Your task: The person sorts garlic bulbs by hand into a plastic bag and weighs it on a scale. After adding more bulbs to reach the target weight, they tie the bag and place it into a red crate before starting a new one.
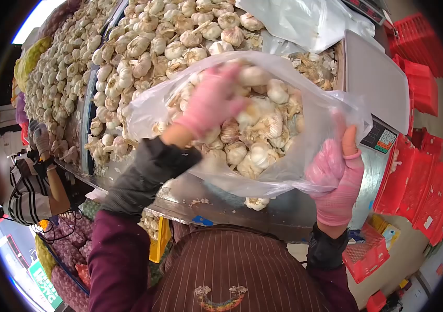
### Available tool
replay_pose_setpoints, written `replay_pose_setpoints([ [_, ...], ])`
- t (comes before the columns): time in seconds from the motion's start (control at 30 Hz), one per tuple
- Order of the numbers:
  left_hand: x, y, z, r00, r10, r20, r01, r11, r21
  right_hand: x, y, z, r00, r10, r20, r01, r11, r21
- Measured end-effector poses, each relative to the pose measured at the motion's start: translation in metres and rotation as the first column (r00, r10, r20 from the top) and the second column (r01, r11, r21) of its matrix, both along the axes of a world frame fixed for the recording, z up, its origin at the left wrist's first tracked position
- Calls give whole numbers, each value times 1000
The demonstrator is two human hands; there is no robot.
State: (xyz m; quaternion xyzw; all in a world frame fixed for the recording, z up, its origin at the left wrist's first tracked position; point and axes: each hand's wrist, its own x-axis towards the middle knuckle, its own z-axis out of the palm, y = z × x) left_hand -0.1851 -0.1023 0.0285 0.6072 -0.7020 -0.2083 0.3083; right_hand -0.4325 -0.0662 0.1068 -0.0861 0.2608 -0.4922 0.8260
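Garlic bulbs (261, 155) lie in the clear plastic bag (316, 119), below and right of the left hand (208, 101), its grip too blurred to tell; the right hand (336, 179) clutches the bag's right edge.

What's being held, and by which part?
Right hand holds the plastic bag by its right-side rim. Left hand is blurred over the garlic; can't tell if it grips any.

Open bag (315, 122) (clear), garlic (262, 155) inside
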Motion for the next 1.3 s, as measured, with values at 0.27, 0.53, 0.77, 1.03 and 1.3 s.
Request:
replay_pose_setpoints([
  [0.27,-134,80,2,887,-457,-73,462,869,176,-8,11,11,832,-232,-504,401,879,258],
  [0.53,-85,164,34,558,-820,-128,814,511,275,-48,31,2,905,-243,-349,287,955,79],
  [0.77,-118,181,-40,647,-627,433,501,778,378,-29,27,16,947,-193,-255,206,978,24],
  [1.03,-85,135,65,917,-397,-50,380,904,-197,-41,45,7,915,-153,-372,210,970,119],
  [1.3,91,91,-19,843,536,-35,-488,792,367,2,19,51,819,-213,-534,419,857,301],
])
